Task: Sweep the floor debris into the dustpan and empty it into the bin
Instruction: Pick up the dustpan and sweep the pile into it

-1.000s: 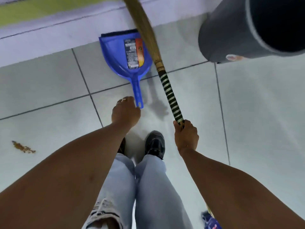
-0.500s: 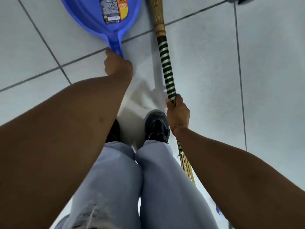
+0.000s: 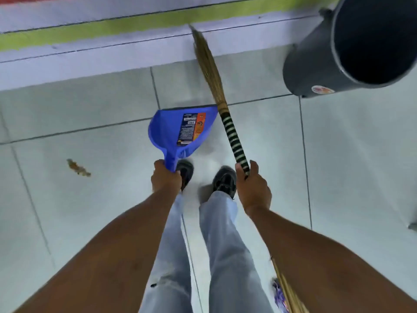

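My left hand (image 3: 165, 179) grips the handle of a blue dustpan (image 3: 178, 129), which is lifted off the floor with its mouth pointing away from me. A label is stuck inside the pan. My right hand (image 3: 252, 188) is closed around the black-and-white striped grip of a straw broom (image 3: 209, 66); the thin end points toward the wall and the other end runs back past my right arm. A small brown piece of debris (image 3: 77, 167) lies on the pale tiles to my left. The dark grey bin (image 3: 320, 64) stands at the upper right, its mouth open.
A low tiled step (image 3: 90, 62) with a green stripe runs along the far edge of the floor. My two feet in black shoes (image 3: 223, 179) stand just behind the dustpan. A small purple object (image 3: 278, 294) lies on the floor at the lower right.
My left hand has closed on the dustpan handle and lifted the pan off the floor toward me. The view has tilted back up, so the wall, bin and debris show again.
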The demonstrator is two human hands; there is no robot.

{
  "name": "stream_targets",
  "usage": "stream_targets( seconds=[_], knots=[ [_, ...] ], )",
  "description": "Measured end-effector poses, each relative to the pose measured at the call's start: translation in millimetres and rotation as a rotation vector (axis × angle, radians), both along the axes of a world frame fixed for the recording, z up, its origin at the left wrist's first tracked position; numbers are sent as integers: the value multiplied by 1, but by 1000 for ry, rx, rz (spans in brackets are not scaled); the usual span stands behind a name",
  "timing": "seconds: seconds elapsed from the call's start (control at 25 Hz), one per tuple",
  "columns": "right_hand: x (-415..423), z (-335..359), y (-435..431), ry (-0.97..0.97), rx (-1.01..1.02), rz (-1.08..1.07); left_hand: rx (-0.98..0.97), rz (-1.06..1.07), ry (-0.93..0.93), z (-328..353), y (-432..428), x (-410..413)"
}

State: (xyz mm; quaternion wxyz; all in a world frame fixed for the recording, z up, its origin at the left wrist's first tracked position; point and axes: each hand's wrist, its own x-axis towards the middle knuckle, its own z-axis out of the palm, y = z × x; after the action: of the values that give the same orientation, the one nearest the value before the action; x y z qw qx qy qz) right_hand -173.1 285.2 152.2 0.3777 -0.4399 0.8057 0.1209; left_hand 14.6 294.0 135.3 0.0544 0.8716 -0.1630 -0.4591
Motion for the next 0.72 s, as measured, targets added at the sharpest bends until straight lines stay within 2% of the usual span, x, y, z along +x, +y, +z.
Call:
stream_targets(
  seconds=[0.08, 0.24, 0.4, 0.48, 0.72],
  knots=[
    [21, 32, 2, -6, 18, 126, -44, 5, -45, 36, 25, 23],
    [89, 73, 19, -154, -59, 130, -67, 155, -174, 83, 79, 79],
    [171, 94, 67, -147, -139, 294, -34, 191, -216, 105, 132, 144],
    [213, 97, 93, -79, -189, 408, -16, 171, -241, 110, 167, 185],
    [316, 80, 143, 34, -174, 388, 74, 76, -108, 109, 284, 297]
  ],
)
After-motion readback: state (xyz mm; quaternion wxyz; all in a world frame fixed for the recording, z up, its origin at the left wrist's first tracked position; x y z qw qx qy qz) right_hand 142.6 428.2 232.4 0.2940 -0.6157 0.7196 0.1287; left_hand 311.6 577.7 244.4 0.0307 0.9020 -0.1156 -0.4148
